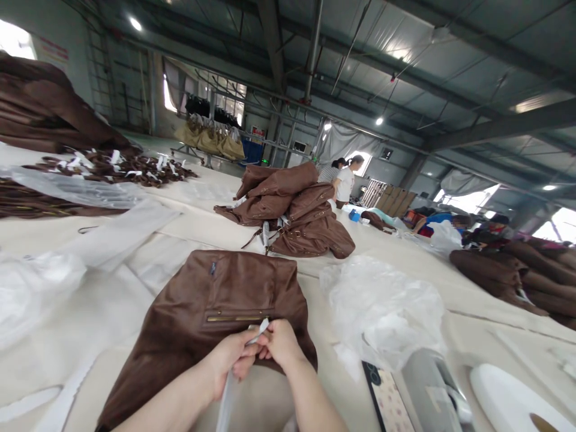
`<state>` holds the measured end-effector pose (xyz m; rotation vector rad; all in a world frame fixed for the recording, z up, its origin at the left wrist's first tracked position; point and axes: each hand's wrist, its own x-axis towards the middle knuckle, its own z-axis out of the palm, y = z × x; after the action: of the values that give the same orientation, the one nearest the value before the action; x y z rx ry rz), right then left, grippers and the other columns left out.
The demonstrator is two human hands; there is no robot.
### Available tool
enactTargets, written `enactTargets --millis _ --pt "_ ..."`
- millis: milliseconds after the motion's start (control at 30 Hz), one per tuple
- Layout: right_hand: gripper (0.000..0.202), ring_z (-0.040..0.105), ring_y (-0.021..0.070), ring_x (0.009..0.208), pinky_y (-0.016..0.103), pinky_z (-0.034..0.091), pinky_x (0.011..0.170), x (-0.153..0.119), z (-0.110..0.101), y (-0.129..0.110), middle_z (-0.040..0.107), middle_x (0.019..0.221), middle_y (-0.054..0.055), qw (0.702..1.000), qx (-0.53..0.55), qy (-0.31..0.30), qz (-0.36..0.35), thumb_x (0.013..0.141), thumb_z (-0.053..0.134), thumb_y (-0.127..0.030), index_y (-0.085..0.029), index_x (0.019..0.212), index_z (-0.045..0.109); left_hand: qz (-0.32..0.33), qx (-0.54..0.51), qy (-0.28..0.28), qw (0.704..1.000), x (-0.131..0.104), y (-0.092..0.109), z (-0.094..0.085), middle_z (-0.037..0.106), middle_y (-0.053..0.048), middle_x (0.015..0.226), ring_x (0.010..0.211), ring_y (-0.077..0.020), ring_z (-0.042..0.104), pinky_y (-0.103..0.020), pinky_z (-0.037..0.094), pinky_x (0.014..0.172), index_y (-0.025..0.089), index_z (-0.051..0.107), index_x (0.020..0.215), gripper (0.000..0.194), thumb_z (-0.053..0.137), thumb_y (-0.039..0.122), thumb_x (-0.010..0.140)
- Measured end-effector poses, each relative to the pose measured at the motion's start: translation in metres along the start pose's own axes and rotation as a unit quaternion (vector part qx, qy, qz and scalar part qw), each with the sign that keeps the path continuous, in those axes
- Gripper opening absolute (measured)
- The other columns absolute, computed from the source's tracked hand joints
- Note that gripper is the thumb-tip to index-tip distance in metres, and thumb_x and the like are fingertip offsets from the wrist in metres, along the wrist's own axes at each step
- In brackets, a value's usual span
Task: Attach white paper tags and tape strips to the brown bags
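A spotty phone (390, 401) lies beside a gray thing (423, 378), near a white roll (501, 390). Tan bags (225, 143) hang far back.

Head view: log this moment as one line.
left hand: holds white strip | right hand: pinches same strip | brown bag: lies on table | beyond: brown bag pile | beside: phone, plastic film

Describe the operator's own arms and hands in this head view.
Two bare hands, left hand and right hand, no gloves. Left forearm and right forearm uncovered: no sleeves, watch or bracelet visible. Rings: can't tell.
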<state>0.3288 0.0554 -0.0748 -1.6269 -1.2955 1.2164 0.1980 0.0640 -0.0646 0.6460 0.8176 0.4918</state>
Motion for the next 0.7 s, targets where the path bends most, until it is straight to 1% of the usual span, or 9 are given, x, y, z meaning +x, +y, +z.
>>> enactTargets --millis 67,133,233,300,400,467,567,633,700 --pt "0.025 0.048 0.0082 0.036 0.018 0.033 0.037 -0.001 -0.002 0.002 0.055 0.044 -0.001 1.000 -0.005 0.018 0.016 0.075 0.059 -0.029 -0.016 0.054 0.058 0.092 0.107 0.053 0.989 0.001 -0.003 0.000 0.024 0.011 0.037 0.031 -0.0043 0.013 -0.018 0.013 0.035 0.015 0.057 0.069 0.035 0.051 0.047 0.081" --pt "0.024 0.048 0.0077 0.036 0.018 0.032 0.036 -0.004 -0.007 0.004 0.057 0.047 -0.001 0.999 -0.006 0.034 0.024 0.073 0.062 -0.035 -0.016 0.058 0.059 0.204 0.250 0.110 0.940 -0.001 -0.003 -0.001 0.035 0.007 0.039 0.033 -0.0081 0.029 -0.021 0.024 0.039 0.015 0.060 0.071 0.036 0.044 0.045 0.085" --pt "0.027 0.049 0.0075 0.040 0.017 0.034 0.037 -0.009 -0.016 0.004 0.057 0.052 -0.001 0.998 0.009 0.053 0.019 0.071 0.063 -0.042 -0.016 0.067 0.060 0.345 0.488 0.174 0.783 -0.010 0.001 -0.003 0.063 -0.005 0.067 0.065 -0.0173 0.060 -0.027 0.043 0.064 0.016 0.063 0.082 0.034 0.033 0.030 0.091" --pt "0.035 0.049 0.0075 0.041 0.017 0.035 0.037 -0.014 -0.019 0.000 0.056 0.053 -0.001 0.998 0.040 0.055 0.011 0.073 0.058 -0.051 -0.016 0.068 0.059 0.350 0.617 0.187 0.680 -0.019 0.004 -0.001 0.067 -0.009 0.088 0.082 -0.0209 0.063 -0.031 0.045 0.076 0.016 0.063 0.091 0.034 0.030 0.023 0.093" --pt "0.054 0.046 0.0075 0.036 0.018 0.032 0.034 -0.021 -0.016 -0.009 0.053 0.047 0.000 0.996 0.081 0.029 0.012 0.076 0.045 -0.065 -0.015 0.063 0.058 0.281 0.737 0.175 0.589 -0.028 0.006 0.005 0.065 -0.011 0.093 0.082 -0.0225 0.064 -0.033 0.048 0.074 0.015 0.061 0.097 0.030 0.032 0.012 0.089" --pt "0.060 0.043 0.0073 0.033 0.018 0.030 0.032 -0.024 -0.012 -0.014 0.051 0.044 0.000 0.997 0.068 0.013 0.016 0.077 0.041 -0.069 -0.014 0.059 0.059 0.259 0.774 0.159 0.555 -0.029 0.006 0.009 0.064 -0.011 0.095 0.083 -0.0237 0.063 -0.035 0.050 0.073 0.014 0.059 0.099 0.031 0.034 0.006 0.084" --pt "0.054 0.042 0.0067 0.033 0.018 0.030 0.032 -0.027 -0.007 -0.017 0.050 0.043 -0.002 1.000 0.023 0.005 0.007 0.074 0.050 -0.066 -0.015 0.058 0.058 0.254 0.789 0.151 0.538 -0.028 0.005 0.012 0.063 -0.012 0.096 0.084 -0.0249 0.063 -0.037 0.050 0.073 0.014 0.058 0.102 0.033 0.034 0.004 0.083" --pt "0.045 0.043 0.0062 0.035 0.017 0.030 0.034 -0.028 -0.006 -0.017 0.051 0.045 -0.003 1.000 0.028 -0.003 -0.008 0.072 0.057 -0.060 -0.015 0.062 0.058 0.252 0.781 0.154 0.550 -0.026 0.004 0.011 0.063 -0.011 0.094 0.083 -0.0248 0.062 -0.037 0.050 0.073 0.014 0.058 0.099 0.031 0.032 0.005 0.084" --pt "0.039 0.043 0.0058 0.037 0.017 0.030 0.036 -0.027 -0.007 -0.015 0.052 0.047 -0.004 0.998 0.056 -0.007 -0.018 0.070 0.061 -0.054 -0.015 0.064 0.058 0.255 0.755 0.161 0.582 -0.025 0.003 0.008 0.062 -0.011 0.095 0.083 -0.0240 0.062 -0.036 0.049 0.073 0.015 0.057 0.098 0.029 0.030 0.008 0.087"
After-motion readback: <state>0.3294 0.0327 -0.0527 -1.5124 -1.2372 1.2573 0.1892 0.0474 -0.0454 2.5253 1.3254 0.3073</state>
